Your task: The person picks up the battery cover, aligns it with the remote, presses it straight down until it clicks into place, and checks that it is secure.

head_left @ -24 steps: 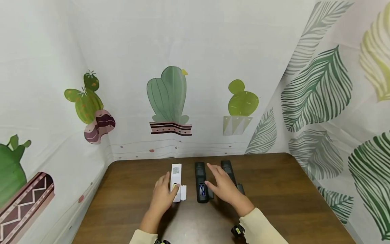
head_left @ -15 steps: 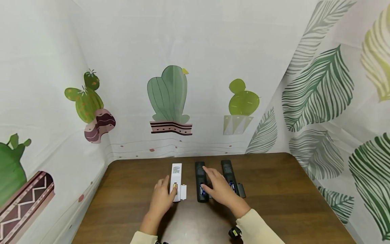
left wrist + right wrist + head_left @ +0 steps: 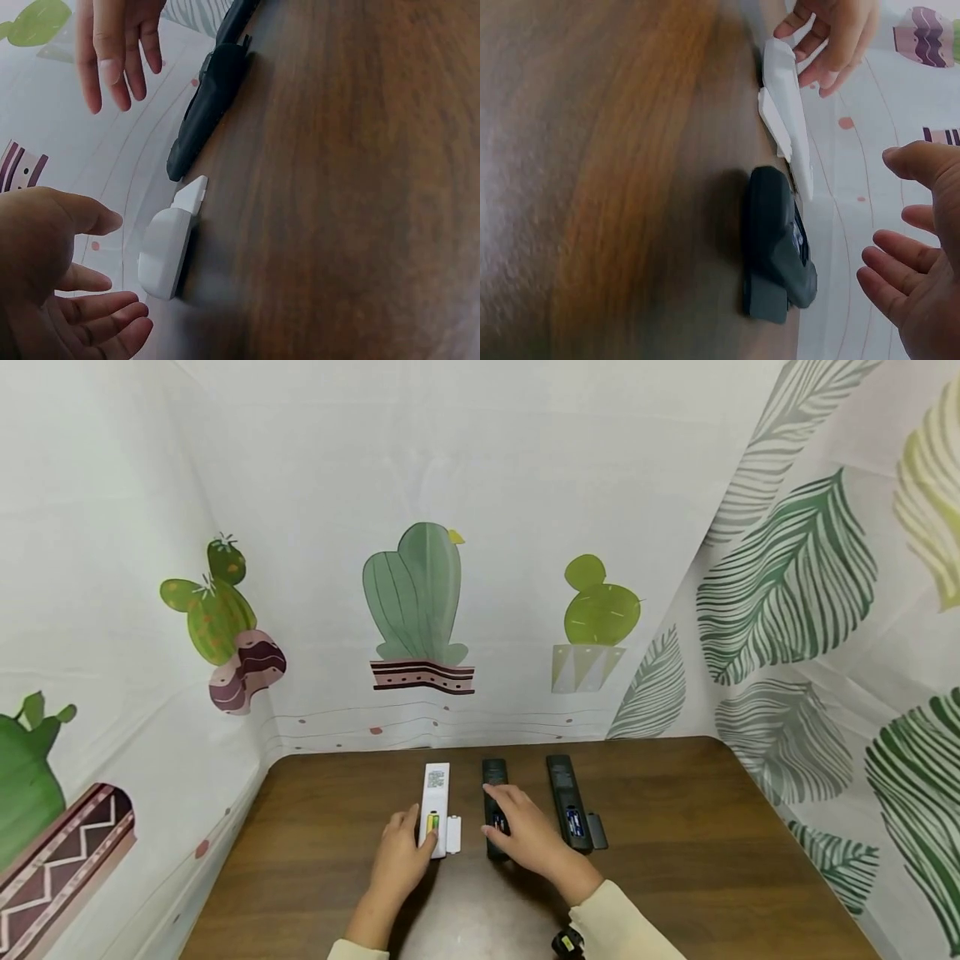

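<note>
A white remote control (image 3: 436, 781) lies back up at the left, its battery bay uncovered with a yellow-green battery (image 3: 432, 821) inside. My left hand (image 3: 397, 856) hovers over its near end, fingers loose; the left wrist view shows a gap between the hand and the remote (image 3: 163, 253). In the middle lies a black remote control (image 3: 494, 770), also uncovered, with batteries partly hidden by my right hand (image 3: 528, 837). That hand is held above it with spread fingers, apart from the remote (image 3: 769, 214) in the right wrist view. Neither hand holds anything.
A second black remote control (image 3: 561, 781) with blue batteries (image 3: 575, 822) lies to the right, its battery cover (image 3: 597, 831) beside it. The white cover (image 3: 453, 835) sits against the white remote. The brown table (image 3: 315, 827) meets a patterned cloth (image 3: 510, 710) behind.
My right hand has moved left, from between the two black remotes to over the middle one, uncovering the right remote's batteries and cover. The left hand has shifted slightly, exposing more of the yellow-green battery.
</note>
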`<action>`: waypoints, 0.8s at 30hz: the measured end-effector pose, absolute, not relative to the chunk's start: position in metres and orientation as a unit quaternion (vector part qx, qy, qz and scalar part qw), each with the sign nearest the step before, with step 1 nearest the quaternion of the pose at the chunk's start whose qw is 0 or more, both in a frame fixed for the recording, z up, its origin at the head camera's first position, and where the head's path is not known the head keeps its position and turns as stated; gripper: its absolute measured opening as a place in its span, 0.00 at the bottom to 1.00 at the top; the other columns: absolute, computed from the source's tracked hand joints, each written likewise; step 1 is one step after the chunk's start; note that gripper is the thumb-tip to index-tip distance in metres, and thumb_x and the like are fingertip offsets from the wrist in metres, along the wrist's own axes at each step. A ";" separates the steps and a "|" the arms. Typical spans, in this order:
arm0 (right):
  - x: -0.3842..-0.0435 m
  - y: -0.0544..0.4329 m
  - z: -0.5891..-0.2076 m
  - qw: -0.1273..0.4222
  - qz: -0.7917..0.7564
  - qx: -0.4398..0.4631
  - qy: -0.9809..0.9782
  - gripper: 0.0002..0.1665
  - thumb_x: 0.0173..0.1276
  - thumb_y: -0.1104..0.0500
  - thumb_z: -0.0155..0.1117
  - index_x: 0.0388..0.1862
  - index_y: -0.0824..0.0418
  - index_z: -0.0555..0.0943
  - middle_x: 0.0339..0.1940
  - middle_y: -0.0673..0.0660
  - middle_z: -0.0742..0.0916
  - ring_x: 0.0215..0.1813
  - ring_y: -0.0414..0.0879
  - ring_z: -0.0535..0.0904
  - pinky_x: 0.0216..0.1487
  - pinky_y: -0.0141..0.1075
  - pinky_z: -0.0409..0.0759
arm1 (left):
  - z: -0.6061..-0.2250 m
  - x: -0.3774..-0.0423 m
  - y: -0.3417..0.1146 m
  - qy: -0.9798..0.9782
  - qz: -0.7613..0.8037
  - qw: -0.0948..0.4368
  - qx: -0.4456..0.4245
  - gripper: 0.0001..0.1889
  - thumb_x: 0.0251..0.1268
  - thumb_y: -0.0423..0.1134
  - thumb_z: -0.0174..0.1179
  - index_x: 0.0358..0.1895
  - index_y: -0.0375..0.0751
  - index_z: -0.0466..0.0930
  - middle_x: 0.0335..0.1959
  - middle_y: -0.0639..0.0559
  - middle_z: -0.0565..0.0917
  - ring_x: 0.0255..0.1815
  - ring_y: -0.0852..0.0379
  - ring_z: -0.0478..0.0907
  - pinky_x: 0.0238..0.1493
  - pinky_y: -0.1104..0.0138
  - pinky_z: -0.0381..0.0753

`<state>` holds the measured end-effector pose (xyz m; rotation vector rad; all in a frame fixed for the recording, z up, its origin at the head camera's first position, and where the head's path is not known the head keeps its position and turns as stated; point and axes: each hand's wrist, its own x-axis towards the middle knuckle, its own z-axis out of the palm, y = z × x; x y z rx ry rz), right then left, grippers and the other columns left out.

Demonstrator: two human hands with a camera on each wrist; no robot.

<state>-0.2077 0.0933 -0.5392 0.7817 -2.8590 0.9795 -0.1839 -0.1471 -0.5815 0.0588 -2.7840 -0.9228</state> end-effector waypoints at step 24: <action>-0.205 0.061 -0.546 -0.043 0.307 0.273 -0.911 0.38 0.71 0.53 0.67 0.77 0.58 0.66 0.71 0.58 0.74 0.69 0.54 0.75 0.65 0.49 0.79 | -0.589 -0.185 -0.149 -0.930 -0.357 0.085 0.037 0.33 0.60 0.45 0.70 0.63 0.23 0.75 0.48 0.36 0.81 0.47 0.42 0.81 0.51 0.48 0.81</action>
